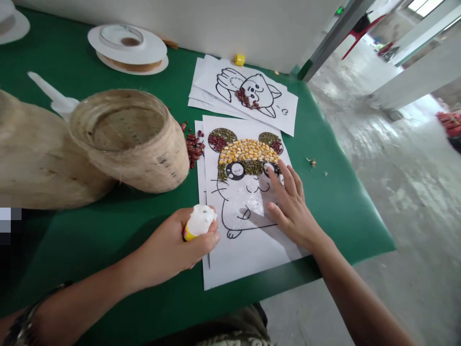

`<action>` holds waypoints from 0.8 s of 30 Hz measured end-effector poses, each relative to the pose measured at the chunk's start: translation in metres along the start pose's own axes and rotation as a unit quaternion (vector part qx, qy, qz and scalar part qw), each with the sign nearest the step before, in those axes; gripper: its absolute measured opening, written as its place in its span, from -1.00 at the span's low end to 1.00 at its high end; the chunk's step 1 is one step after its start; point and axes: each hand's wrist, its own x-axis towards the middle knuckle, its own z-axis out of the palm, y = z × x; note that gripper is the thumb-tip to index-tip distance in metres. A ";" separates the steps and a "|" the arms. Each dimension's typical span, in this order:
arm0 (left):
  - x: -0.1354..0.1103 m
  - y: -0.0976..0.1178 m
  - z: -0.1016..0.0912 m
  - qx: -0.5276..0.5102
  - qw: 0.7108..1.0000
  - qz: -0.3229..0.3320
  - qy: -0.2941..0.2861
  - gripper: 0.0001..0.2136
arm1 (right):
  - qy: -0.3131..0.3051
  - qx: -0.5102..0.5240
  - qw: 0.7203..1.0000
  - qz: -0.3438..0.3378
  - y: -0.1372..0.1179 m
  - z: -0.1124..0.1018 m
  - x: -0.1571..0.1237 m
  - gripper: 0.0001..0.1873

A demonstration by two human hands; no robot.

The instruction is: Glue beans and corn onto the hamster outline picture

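Note:
My left hand (187, 242) is closed around a glue stick (200, 221), its white end facing up, just left of a paper with a hamster drawing (230, 259). Yellow corn kernels (248, 151) cover the forehead. Green beans (253, 167) fill a band between the eyes, and green and red beans fill both ears. Below the face the body is bare paper with shiny wet-looking patches. My right hand (293, 206) lies over the drawing's right side with fingers spread, fingertips by the right eye, holding nothing.
Loose red beans (194, 146) lie left of the drawing. Beside them stand fibre-wrapped jars (144, 158). Behind are a fox drawing (264, 93) on stacked sheets, a yellow cap (239, 59) and a white ribbon spool (127, 45). The green table (345, 206) ends at the right.

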 end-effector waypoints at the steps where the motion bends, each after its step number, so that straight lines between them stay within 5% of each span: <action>1: 0.000 0.000 0.000 0.000 1.000 -0.002 -0.001 -0.85 | -0.001 -0.007 1.000 -0.001 -0.001 0.001 0.000 -0.34; 24: -0.003 0.006 0.002 0.031 0.999 -0.036 0.006 -0.85 | 0.001 -0.086 0.996 -0.012 -0.004 0.007 0.001 -0.30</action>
